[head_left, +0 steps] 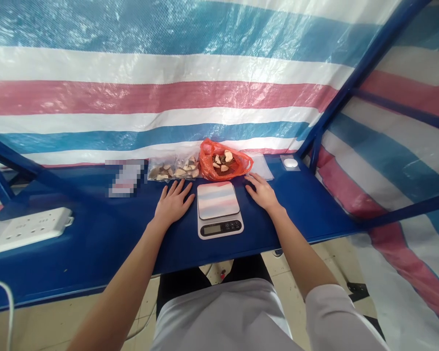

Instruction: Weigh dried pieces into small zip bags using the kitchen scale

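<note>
My left hand [172, 202] lies flat on the blue tabletop with its fingers spread, just in front of two clear plastic bags. One clear bag [161, 171] and its neighbour [187, 166] hold pale and brown dried slices. Between my hands sits a digital kitchen scale [218, 201] with a shiny plate, its display facing me. Behind the scale, a red plastic bag [210, 163] stands open with more pale slices and brown bits inside. My right hand [262, 191] rests on the table right of the scale, fingers apart, its tips close to the red bag and white sheets [262, 166].
A white power strip [32, 226] lies at the left. A pixelated item [126, 178] is left of the clear bags. A round white object [289, 164] in a small clear packet sits at the back right. Blue frame bars [329, 109] and striped sheeting [161, 97] surround the table.
</note>
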Tool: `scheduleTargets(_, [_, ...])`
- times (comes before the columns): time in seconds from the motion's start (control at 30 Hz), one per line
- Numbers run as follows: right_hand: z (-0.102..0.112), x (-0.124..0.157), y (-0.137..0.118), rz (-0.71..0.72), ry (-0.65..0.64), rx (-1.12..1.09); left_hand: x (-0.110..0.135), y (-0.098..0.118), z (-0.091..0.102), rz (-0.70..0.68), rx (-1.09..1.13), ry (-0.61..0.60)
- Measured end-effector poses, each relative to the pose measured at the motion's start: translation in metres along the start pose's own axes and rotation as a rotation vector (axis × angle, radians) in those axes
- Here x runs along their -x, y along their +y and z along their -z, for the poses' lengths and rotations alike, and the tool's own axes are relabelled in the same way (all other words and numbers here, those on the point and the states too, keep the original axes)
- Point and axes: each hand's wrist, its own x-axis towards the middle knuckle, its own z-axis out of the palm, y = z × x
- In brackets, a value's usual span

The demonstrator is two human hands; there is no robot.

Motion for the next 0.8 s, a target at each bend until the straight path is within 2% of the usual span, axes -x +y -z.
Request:
scheduleTargets(0.17, [0.014,-0.009,0.016,-0.010,0.034,-0.033,0.000,-0.002,-0.003,-0.007,-0.002,0.015])
scheduleTargets(0.27, [0.021,-0.020,0.033,0.103,-0.051,0.013,0.000,-0.002,-0.003,-0.006,0.005,0.016])
scheduleTargets(0.37, [0.024,-0.030,0.045,0.134,-0.101,0.068,0.000,-0.003,-0.004,-0.008,0.016,0.024])
scheduleTargets(0.53, [0.018,-0.034,0.047,0.108,-0.107,0.036,0.000,-0.004,-0.005,-0.006,0.030,0.037])
scheduleTargets(0.8, [0.003,-0.026,0.047,0.117,0.008,-0.096,0.001,-0.003,-0.005,-0.008,0.040,0.032])
